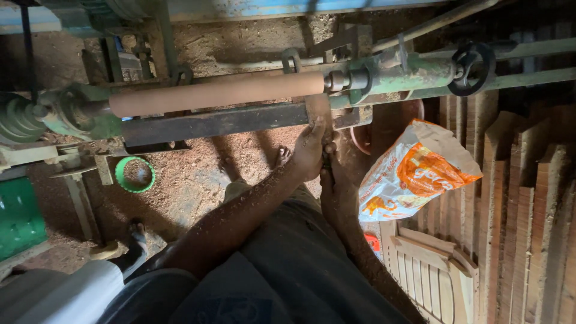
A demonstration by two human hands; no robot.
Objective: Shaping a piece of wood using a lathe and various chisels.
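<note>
While sawdust lies thick and grainy over the floor [198, 174], a smooth, pale-brown wooden cylinder [216, 93] sits clamped lengthwise in the wood lathe [396, 75], its rounded surface matte and even, running from the green headstock [66, 114] on the left to the chipped green tailstock on the right, where a black handwheel [473, 67] stands out. Below the cylinder runs a flat, dark steel tool rest [216, 123], dull and dusty. Both forearms are coated in fine shavings. The left hand [309, 153] reaches up to the right end of that bar, fingers held close together and curled against the metal bracket just under the cylinder's end, touching it. The right hand [333, 180] sits just beneath and beside the left, fingers wrapped around something small and dark between the two hands; what that is, I can't tell, it's too shadowed. Off to the right, a crinkled orange-and-white plastic sack [420, 171] leans against stacked rough-sawn planks [528, 204], and a slatted wooden panel [429, 273] lies below. A green plastic ring [122, 174] rests in the sawdust at left.
</note>
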